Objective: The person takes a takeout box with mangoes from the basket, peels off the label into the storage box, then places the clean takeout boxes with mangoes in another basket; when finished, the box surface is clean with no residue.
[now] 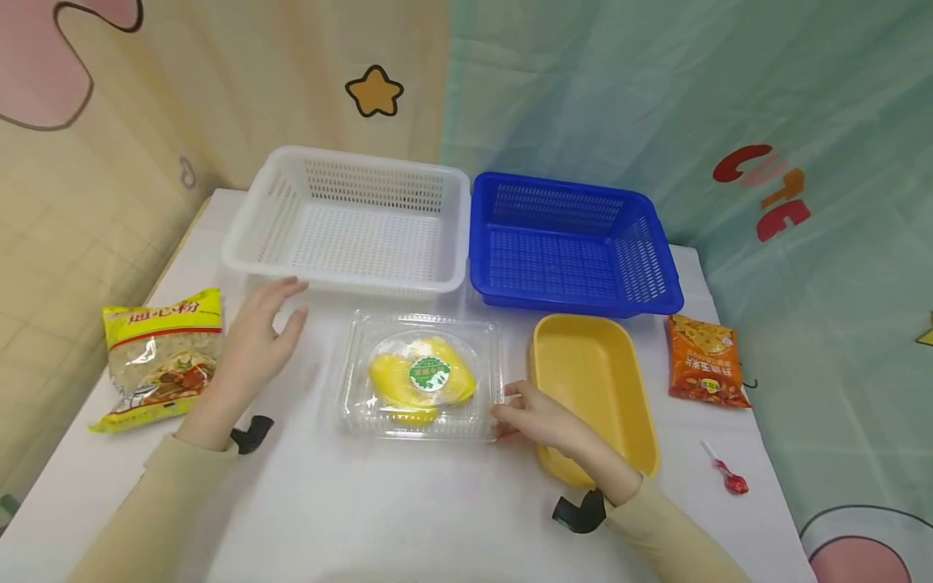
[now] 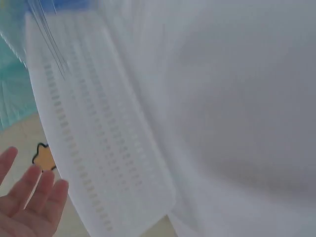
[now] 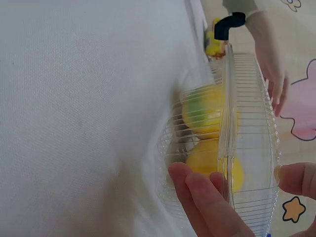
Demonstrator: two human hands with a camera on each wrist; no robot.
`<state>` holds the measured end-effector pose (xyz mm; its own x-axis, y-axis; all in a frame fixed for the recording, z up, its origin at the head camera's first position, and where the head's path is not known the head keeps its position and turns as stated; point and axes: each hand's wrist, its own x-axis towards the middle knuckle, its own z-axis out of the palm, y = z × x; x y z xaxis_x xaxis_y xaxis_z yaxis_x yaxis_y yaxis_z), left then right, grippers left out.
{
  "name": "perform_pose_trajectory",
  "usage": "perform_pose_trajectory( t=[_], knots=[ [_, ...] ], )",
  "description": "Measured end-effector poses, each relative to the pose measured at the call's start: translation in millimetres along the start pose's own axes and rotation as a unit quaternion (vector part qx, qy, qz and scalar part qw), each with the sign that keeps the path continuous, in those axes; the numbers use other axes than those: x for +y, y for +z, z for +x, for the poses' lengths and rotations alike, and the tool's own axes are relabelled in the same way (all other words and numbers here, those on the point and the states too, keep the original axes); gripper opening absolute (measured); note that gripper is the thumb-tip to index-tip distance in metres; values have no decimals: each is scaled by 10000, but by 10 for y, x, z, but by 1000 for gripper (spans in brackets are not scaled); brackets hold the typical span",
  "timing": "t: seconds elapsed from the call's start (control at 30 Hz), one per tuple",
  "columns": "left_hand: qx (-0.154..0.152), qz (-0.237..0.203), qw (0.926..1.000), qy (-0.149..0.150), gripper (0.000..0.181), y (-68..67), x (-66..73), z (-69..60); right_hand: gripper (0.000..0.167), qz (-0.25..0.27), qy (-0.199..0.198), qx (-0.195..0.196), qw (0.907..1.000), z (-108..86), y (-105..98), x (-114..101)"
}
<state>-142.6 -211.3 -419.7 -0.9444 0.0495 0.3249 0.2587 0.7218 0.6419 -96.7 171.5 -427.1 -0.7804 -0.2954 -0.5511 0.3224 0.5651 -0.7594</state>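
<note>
A clear plastic clamshell box (image 1: 477, 344) with yellow fruit-like pieces (image 1: 389, 376) inside and a round green label (image 1: 430, 374) on its lid stands mid-table. My right hand (image 1: 543, 417) holds the box's right edge. In the right wrist view, thumb and fingers lie on opposite sides of the box (image 3: 254, 133). My left hand (image 1: 258, 336) hovers left of the box with relaxed, spread fingers and nothing in it. It is between a yellow-topped noodle bag (image 1: 164, 356) and the front of the white basket (image 1: 342, 279); the left wrist view shows its fingertips (image 2: 52, 202).
A blue basket (image 1: 576, 304) adjoins the white one at the back. Beside my right hand lies a yellow tray (image 1: 594, 380). Farther right are an orange snack bag (image 1: 705, 360) and a red lollipop (image 1: 734, 483). Printed curtains hang behind and at the sides.
</note>
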Motion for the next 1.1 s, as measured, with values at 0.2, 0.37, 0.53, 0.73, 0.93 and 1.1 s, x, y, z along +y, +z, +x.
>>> perform_pose_trajectory(
  t=[0.2,0.37,0.53,0.73,0.93,1.1],
  knots=[
    [-1347,-1157,9831,-443,45,199,125,-275,60,-10,-4,49,10000,-6,-26,7],
    [-1827,-1220,9722,-810,55,353,132,-403,62,-262,103,278,9992,-32,-20,-13],
    [-1894,-965,9709,-1100,62,428,172,-502,67,-1107,-42,943,9894,-72,-32,-121],
    [-1702,-844,9755,-1108,61,426,210,-542,58,-1989,-848,1576,9635,-53,-85,-438],
    [-1632,-801,9781,-1016,58,428,205,-554,27,-2443,-1535,1613,9438,121,-1,-690],
    [-1626,-785,9784,-1004,57,429,199,-556,11,-2802,-1710,1424,9338,272,121,-751]
  ],
)
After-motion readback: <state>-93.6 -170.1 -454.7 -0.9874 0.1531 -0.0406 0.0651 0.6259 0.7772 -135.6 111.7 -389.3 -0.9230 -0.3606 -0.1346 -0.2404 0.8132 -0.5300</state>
